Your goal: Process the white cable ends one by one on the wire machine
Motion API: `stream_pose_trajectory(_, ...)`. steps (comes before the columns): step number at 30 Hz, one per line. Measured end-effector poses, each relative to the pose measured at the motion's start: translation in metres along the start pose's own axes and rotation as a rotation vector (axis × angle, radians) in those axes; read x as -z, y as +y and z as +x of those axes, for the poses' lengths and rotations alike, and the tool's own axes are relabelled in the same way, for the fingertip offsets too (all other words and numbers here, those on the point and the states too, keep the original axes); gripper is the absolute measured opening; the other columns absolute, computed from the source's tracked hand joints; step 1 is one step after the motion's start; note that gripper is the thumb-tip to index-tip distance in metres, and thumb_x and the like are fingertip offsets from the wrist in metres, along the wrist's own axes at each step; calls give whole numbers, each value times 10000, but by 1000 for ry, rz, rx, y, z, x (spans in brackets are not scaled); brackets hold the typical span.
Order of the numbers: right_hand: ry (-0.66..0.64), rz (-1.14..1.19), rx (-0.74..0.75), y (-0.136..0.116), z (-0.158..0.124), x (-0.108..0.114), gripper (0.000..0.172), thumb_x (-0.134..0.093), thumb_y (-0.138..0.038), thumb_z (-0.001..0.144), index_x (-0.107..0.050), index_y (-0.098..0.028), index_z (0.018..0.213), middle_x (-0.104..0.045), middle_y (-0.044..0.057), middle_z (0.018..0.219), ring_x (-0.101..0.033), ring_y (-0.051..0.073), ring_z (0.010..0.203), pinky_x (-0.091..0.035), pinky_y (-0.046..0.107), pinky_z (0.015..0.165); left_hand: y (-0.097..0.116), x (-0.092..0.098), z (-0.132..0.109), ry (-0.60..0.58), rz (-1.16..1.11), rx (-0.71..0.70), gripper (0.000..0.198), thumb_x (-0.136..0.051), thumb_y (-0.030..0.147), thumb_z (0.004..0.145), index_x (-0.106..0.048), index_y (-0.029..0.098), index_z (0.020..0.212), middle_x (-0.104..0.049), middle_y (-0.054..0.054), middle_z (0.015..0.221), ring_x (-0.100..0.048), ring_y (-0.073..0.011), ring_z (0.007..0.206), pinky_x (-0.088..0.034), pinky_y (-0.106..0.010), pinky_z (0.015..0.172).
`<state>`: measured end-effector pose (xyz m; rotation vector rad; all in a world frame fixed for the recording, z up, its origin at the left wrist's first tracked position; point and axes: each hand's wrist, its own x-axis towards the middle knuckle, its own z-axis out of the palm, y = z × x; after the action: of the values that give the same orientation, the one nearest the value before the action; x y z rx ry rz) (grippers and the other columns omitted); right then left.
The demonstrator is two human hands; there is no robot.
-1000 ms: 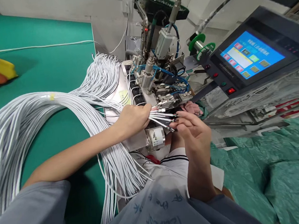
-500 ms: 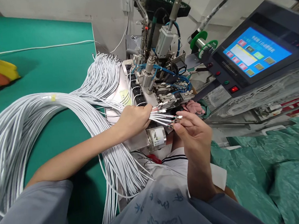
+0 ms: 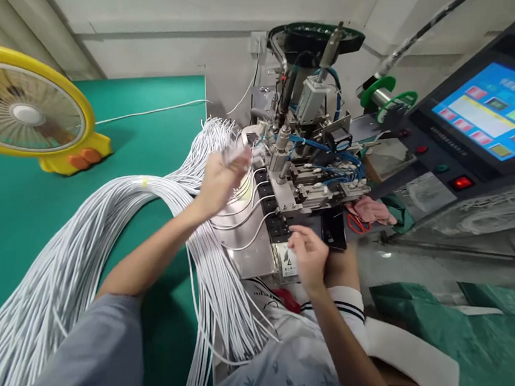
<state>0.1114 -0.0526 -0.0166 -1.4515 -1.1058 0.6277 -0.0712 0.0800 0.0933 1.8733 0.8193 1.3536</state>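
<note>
My left hand [image 3: 220, 178] is raised over the far ends of a big bundle of white wires [image 3: 106, 232] and is closed round a few wire ends, blurred by motion. The bundle sweeps across the green table [image 3: 21, 197] and drops off its near edge. My right hand [image 3: 309, 255] rests low at the front of the small terminal machine [image 3: 308, 151], fingers curled against its black front plate; whether they hold anything is hidden.
A yellow desk fan [image 3: 22, 112] stands at the back left. A touch screen console [image 3: 491, 116] with red and green buttons is on the right. Red-handled scissors [image 3: 356, 223] lie beside the machine. Green cloth [image 3: 480, 329] covers the lower right.
My left hand has carried its wire ends up and left, away from the machine's front. My right hand has let go of the terminals and dropped to the machine's front plate. The camera has swung left.
</note>
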Motion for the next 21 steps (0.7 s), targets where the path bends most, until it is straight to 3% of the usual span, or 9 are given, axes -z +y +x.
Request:
stream_pose_trajectory(2,-25,-79,91,23,-5,-10,233,-498,-281,841,-671,-126,864,-561,-9,536,-459,93,433,-368,218,426,-19,12,50,126,-15,41,527,-315,673,885,-434,196,695,-301,43,531,-379,-67,452,-285,-217,443)
stream_pose_trajectory(5,-41,-206,240,40,-10,-13,213,-503,-237,831,-685,-131,866,-570,-2,545,-448,91,440,-363,224,449,-61,24,134,254,87,136,703,-148,797,799,-476,176,835,-369,17,596,-516,-104,598,-367,-224,518)
stream_pose_trajectory(7,-43,-252,289,42,-10,-11,217,-490,-218,836,-686,-128,867,-555,-9,526,-434,87,430,-354,223,450,-90,28,167,258,349,296,777,-103,817,775,-478,166,974,-508,-7,686,-554,-132,753,-419,-251,611)
stream_pose_trajectory(8,-45,-261,305,42,-9,-10,222,-484,-212,839,-686,-125,868,-551,-10,524,-430,85,428,-351,221,450,-102,29,173,200,550,406,801,-99,809,785,-464,148,1051,-572,-32,786,-554,-144,858,-437,-268,689)
stream_pose_trajectory(9,-47,-264,320,42,-8,-9,225,-480,-210,842,-685,-121,866,-550,-9,524,-428,84,428,-349,220,449,-111,28,170,83,745,488,809,-110,793,807,-443,128,1126,-607,-69,927,-539,-164,983,-440,-292,781)
stream_pose_trajectory(11,-52,-257,338,42,-6,-8,230,-477,-210,845,-684,-111,869,-549,-6,528,-431,84,430,-348,218,448,-124,24,147,19,841,536,807,-339,784,788,-460,81,1167,-586,-157,1116,-491,-265,1154,-408,-375,903)
stream_pose_trajectory(13,-60,-252,341,45,-6,-7,237,-474,-213,848,-682,-102,880,-553,0,536,-437,86,436,-349,218,446,-130,17,115,-43,906,518,793,-421,733,792,-478,47,1186,-532,-209,1232,-431,-323,1239,-357,-434,982)
stream_pose_trajectory(17,-85,-263,349,51,-6,-8,244,-473,-218,849,-682,-96,881,-548,4,525,-440,92,436,-346,220,442,-137,6,59,-222,995,382,662,-467,583,842,-475,73,1265,-393,-196,1415,-318,-310,1336,-229,-437,1102)
stream_pose_trajectory(21,-85,-278,350,51,-7,-9,241,-481,-224,842,-684,-95,862,-525,-4,503,-433,93,425,-349,224,446,-149,7,29,-448,1108,223,482,-441,306,890,-448,138,1342,-302,-130,1495,-241,-306,1383,-127,-496,1127)
